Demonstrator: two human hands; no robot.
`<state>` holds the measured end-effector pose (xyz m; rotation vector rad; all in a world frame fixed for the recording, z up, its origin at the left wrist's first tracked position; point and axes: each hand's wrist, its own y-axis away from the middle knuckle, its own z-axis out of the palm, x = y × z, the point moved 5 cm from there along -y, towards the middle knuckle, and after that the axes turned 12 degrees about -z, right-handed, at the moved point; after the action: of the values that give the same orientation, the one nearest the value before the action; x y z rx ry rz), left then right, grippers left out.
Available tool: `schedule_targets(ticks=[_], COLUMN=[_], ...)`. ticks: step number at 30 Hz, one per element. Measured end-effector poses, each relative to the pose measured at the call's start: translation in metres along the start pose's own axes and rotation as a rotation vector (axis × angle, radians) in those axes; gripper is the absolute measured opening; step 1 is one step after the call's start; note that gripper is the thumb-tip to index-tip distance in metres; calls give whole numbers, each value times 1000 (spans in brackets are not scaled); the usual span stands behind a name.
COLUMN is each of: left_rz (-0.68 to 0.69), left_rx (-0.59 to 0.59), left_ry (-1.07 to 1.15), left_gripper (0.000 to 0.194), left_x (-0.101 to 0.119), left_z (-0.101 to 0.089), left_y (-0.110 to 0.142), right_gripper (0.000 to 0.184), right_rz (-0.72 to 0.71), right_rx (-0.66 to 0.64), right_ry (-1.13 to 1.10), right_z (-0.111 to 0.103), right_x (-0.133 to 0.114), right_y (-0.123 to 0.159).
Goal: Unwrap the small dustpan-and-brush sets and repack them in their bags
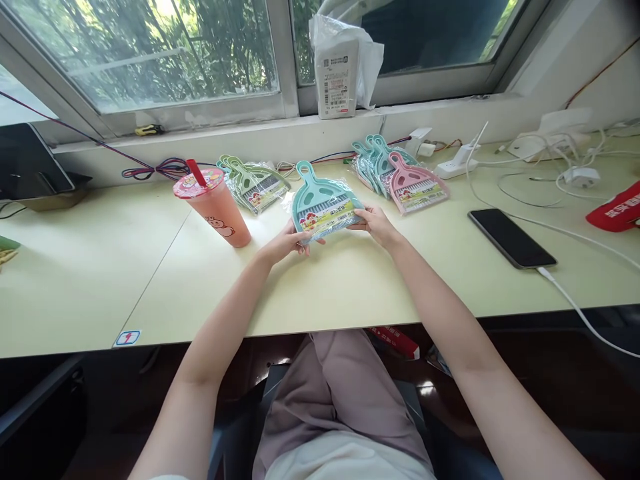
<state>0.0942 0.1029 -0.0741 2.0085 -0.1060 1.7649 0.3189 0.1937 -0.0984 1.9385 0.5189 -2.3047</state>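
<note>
Between my two hands is a light blue mini dustpan and brush set (315, 193) in clear wrapping with a printed label. My left hand (287, 243) grips its lower left corner, thumb on top. On the lower right edge, my right hand (377, 227) has its thumb over the front and fingers beneath. The handle points away from me, toward the window. Behind to the left lies a pile of green dustpan sets (253, 185). Behind to the right are several blue sets (373, 160) with a pink dustpan set (415, 183) in front.
A pink drink cup (220, 210) with a red straw stands left of my hands. A phone (511, 238) on a white charging cable lies right. Cables and a power strip (457, 162) line the back. A white box (337, 80) and a screwdriver (149, 130) rest on the sill.
</note>
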Motion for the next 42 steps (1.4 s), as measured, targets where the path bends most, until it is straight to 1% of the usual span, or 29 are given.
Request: schedule_targets(ticks=[2, 5, 8, 9, 11, 13, 15, 17, 19, 21, 22, 23, 25, 27, 29, 31, 33, 35, 37, 39, 40, 42], left_rz=[-12, -9, 8, 27, 89, 131, 131, 149, 216, 257, 251, 238, 219, 210, 184, 166, 194, 233, 258, 270, 274, 283], left_rx=[-5, 1, 13, 32, 105, 202, 283, 329, 361, 380, 391, 406, 466, 558, 631, 680, 714, 739, 762, 779, 779, 769], left_ry=[-18, -27, 59, 99, 142, 129, 101, 78, 62, 60, 74, 103, 195, 302, 362, 359, 326, 290, 255, 222, 208, 189], left_gripper=[66, 67, 71, 76, 83, 93, 108, 119, 128, 132, 129, 120, 90, 61, 47, 43, 43, 42, 43, 44, 44, 45], left_x=[3, 8, 11, 12, 14, 13, 11, 11, 13, 15, 15, 13, 9, 4, -3, -7, -7, -4, 0, 3, 5, 8], left_z=[-1, -2, 0, 2, 5, 9, 11, 11, 10, 9, 8, 7, 3, -3, -9, -13, -15, -14, -11, -7, -5, 0], left_y=[2, 4, 1, 0, 0, 0, 1, 1, 2, 2, 1, -1, -4, -7, -9, -11, -9, -6, -2, 1, 2, 3], right_gripper=[12, 10, 8, 8, 9, 12, 14, 13, 13, 14, 15, 16, 17, 18, 17, 16, 14, 17, 31, 52, 60, 65], right_rz=[-1, -34, -72, -79, -89, -88, -84, -80, -82, -90, -94, -100, -129, -161, -162, -98, -29, -33, -96, -143, -147, -126], right_rx=[31, 115, 193, 209, 247, 292, 326, 345, 359, 368, 365, 357, 322, 280, 251, 230, 205, 176, 155, 169, 186, 214], right_ry=[-41, -66, -86, -91, -92, -86, -83, -81, -80, -88, -93, -95, -92, -84, -84, -88, -71, 6, 110, 174, 174, 123], right_z=[3, 7, 10, 11, 13, 15, 18, 21, 22, 23, 23, 24, 27, 32, 35, 37, 36, 33, 32, 31, 31, 31], right_x=[-4, -8, -9, -9, -7, -4, -1, 2, 4, 3, 2, 1, -1, -4, -4, 1, 6, 8, 7, 6, 6, 5], right_y=[3, 4, 4, 4, 4, 5, 7, 9, 10, 10, 11, 11, 10, 10, 8, 6, 4, 2, 1, 3, 4, 6])
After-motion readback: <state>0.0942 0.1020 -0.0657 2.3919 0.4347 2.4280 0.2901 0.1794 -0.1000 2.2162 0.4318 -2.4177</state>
